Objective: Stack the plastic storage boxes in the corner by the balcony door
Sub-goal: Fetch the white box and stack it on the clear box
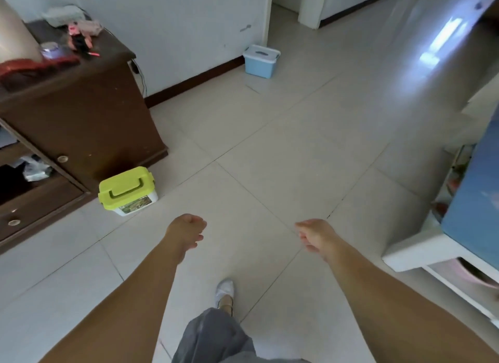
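A small white storage box with a lime-green lid and handle (127, 191) stands on the tiled floor against the brown cabinet, ahead and left of me. A light blue box with a pale lid (260, 61) sits farther off by the white wall's corner. My left hand (186, 231) hangs in front of me with loosely curled fingers and holds nothing. It is below and right of the green-lidded box. My right hand (314, 234) is also loosely curled and holds nothing.
A dark brown cabinet (81, 114) with clutter on top fills the left side. A white shelf unit with a blue panel (464, 227) stands at the right edge. Pale floor tiles (297, 146) stretch ahead toward a doorway. My grey trouser leg and white shoe (225, 292) show below.
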{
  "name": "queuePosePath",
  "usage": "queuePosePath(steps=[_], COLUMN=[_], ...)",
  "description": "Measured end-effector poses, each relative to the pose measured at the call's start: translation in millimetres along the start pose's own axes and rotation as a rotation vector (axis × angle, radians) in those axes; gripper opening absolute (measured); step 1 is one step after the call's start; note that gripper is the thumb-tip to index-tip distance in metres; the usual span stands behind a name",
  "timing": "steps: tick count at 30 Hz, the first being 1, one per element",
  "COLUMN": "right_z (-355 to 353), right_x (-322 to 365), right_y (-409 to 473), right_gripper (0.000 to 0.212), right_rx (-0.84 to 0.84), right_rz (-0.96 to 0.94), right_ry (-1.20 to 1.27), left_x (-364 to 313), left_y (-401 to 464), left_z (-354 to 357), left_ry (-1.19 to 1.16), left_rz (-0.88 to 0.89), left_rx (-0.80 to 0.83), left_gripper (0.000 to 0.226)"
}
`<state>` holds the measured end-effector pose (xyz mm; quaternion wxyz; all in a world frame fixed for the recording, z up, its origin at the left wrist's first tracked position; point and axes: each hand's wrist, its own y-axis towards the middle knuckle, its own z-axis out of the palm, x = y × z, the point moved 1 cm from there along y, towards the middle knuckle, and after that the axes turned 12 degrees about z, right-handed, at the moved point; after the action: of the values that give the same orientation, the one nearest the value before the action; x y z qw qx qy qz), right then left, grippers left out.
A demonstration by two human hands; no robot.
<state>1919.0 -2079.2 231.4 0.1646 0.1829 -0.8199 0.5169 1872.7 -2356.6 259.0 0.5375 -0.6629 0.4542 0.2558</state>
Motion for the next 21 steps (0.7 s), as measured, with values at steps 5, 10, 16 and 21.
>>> queuePosePath(steps=[5, 10, 16, 21], right_z=[-15.6, -36.8, -85.9, -138.2], right_x=[101.0, 171.7, 267.2, 372.3], right_y=[48.6, 109.3, 225.4, 296.9], right_gripper=[0.034, 0.019, 0.049, 0.052], right_rx=[-0.085, -0.081, -0.068, -0.03], right_rz=[-0.012, 0.025, 0.1, 0.043], right_ry=[-0.142, -0.119, -0.105, -0.137], left_x=[-74.8, -141.5, -221.8, -298.3], left_y=[118.8, 215.5, 345.7, 432.5], left_z=[-6.6, 17.8, 78.1, 113.7], left_ry=[0.063, 0.102, 0.111, 0.103], left_rz=[-0.004, 0.022, 0.023, -0.006], left_rx=[0.051, 0.111, 0.151, 0.12], left_gripper=[0.008, 0.01, 0.012, 0.014])
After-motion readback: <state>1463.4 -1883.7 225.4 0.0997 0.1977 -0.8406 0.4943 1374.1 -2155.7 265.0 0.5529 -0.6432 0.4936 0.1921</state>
